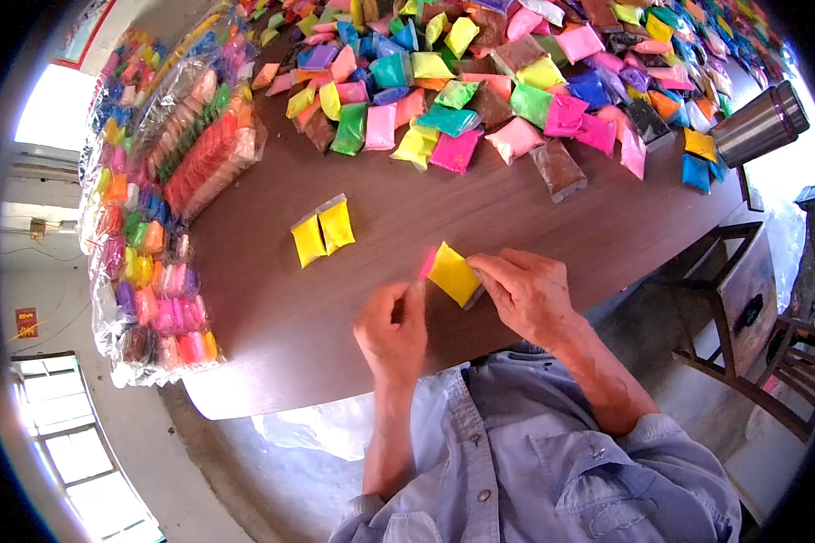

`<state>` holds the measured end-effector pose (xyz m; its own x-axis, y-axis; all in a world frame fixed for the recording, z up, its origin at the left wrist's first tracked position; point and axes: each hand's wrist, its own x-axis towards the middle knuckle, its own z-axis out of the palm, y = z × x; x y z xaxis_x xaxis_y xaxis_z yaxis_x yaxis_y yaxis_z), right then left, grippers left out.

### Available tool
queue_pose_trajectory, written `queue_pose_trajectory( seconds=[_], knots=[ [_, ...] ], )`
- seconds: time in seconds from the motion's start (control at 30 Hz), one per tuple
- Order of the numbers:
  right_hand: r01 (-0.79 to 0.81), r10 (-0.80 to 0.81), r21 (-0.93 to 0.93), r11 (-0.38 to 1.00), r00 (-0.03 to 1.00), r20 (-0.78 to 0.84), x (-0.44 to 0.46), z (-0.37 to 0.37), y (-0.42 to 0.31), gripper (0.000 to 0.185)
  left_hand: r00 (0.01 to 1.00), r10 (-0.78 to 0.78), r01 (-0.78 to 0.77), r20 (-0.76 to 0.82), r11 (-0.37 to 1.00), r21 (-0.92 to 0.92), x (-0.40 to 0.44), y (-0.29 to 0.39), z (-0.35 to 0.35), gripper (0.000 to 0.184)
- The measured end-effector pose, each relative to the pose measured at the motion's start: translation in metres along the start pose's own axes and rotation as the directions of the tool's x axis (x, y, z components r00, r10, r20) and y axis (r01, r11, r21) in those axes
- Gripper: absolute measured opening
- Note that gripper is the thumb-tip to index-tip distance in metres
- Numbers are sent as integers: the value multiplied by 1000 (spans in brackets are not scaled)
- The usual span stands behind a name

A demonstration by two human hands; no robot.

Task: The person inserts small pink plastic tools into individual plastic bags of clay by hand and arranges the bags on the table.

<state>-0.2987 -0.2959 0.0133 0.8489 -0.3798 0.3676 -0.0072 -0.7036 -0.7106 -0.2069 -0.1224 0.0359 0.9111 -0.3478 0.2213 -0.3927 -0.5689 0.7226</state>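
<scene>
Flat, four-sided yellow packet and bright pink piece, over the brown tabletop.
Packet: filled, set aslant, one corner pointing away from the body; right side pinched in the right fingers. Pink piece: narrow visible part along the packet's left side, at the left fingers; full shape cannot be determined.

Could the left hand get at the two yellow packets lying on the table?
Probably yes: bare tabletop lies between the left hand and the two yellow packets. It looks busy at a pink piece, though, so it may need freeing first.
</scene>
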Motion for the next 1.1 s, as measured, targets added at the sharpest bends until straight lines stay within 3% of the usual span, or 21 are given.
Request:
queue_pose_trajectory(
  seconds=[0.17, 0.27, 0.5, 0.87, 1.1],
  knots=[
    [6, -6, -5, 1000, 1000, -23, 1, 1, 1, 15, 995, 83, -80, 59, 996, -45, -10, 0, 15, 11],
    [-2, 2, 1, 1000, 999, 36, 0, -1, 3, 18, 995, -25, 29, 95, 999, -34, -5, 6, 15, 12],
    [-7, 7, 0, 1000, 1000, 18, 1, 0, 1, 15, 996, -11, 14, 89, 999, -36, 7, 2, 13, 13],
    [0, 0, 7, 1000, 1000, 21, 0, 0, 1, 11, 990, -125, 128, 61, 990, -51, 12, -4, 10, 20],
    [-19, 18, 18, 1000, 999, 32, 0, -1, 0, 11, 992, -126, 125, 1, 988, -85, 14, 0, 8, 15]
  ],
)
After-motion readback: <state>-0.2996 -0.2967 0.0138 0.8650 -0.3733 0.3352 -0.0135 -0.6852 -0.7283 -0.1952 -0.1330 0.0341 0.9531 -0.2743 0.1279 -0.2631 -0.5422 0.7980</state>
